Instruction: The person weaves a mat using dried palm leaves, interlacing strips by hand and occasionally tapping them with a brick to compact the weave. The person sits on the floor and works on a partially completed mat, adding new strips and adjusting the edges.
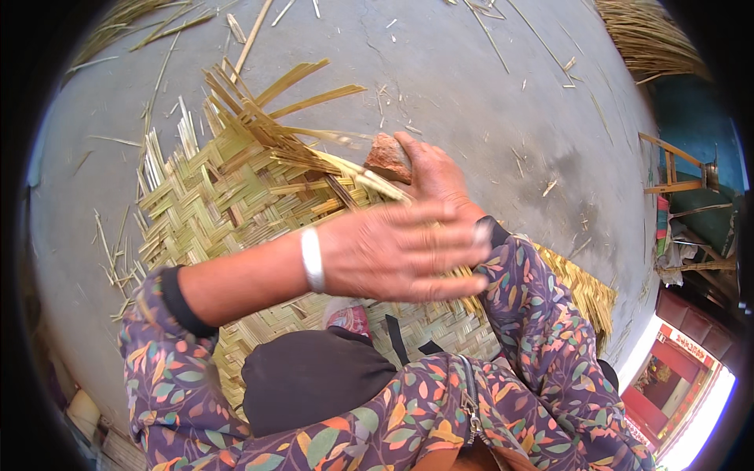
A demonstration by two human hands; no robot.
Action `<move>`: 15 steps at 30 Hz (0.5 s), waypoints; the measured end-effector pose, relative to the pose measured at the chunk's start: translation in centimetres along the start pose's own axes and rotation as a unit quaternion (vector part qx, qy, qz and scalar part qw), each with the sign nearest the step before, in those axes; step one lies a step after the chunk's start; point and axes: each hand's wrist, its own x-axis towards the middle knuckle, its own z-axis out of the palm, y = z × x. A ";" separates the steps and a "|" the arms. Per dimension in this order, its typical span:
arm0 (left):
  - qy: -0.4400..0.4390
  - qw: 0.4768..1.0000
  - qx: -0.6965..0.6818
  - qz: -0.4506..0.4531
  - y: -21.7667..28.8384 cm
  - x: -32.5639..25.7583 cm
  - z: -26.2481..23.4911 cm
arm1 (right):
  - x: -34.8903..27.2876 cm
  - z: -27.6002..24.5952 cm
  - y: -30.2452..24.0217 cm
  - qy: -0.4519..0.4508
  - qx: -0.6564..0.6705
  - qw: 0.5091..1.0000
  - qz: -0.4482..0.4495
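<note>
My left hand (397,251), with a silver bangle on its wrist, reaches across the middle with its fingers stretched out flat. It is slightly blurred and passes in front of my right wrist and part of the woven mat. My right hand (438,174), beyond it, grips a rough reddish piece of brick (387,157) at the mat's edge; some of its fingers are hidden. The mat (212,196) is plaited from flat green-yellow strips in a slanting pattern. Loose strip ends (271,133) stick up at its far side, and some run toward the brick.
Loose strips and scraps are scattered over the grey floor (503,118). A bundle of thin stalks (652,35) lies at the far right. A wooden frame (679,177) stands on the right, above a bright doorway. My bent knee in dark cloth (310,377) covers part of the mat.
</note>
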 end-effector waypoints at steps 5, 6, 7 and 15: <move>0.057 0.947 0.103 -0.298 -11.4 -4.0 -10.1 | 0.0 -0.5 -0.1 -0.022 -0.029 0.999 0.028; -0.022 0.914 0.082 -0.396 -12.8 -5.3 -10.3 | 0.0 -0.6 -0.1 -0.017 -0.032 0.999 0.027; -0.110 0.893 0.032 -0.436 -13.8 -6.3 -10.1 | -0.1 -0.5 0.0 -0.012 -0.033 0.999 0.023; -0.518 0.715 -0.025 -0.469 -12.3 -6.1 -6.2 | -0.1 -0.6 -0.1 -0.012 -0.014 0.999 0.033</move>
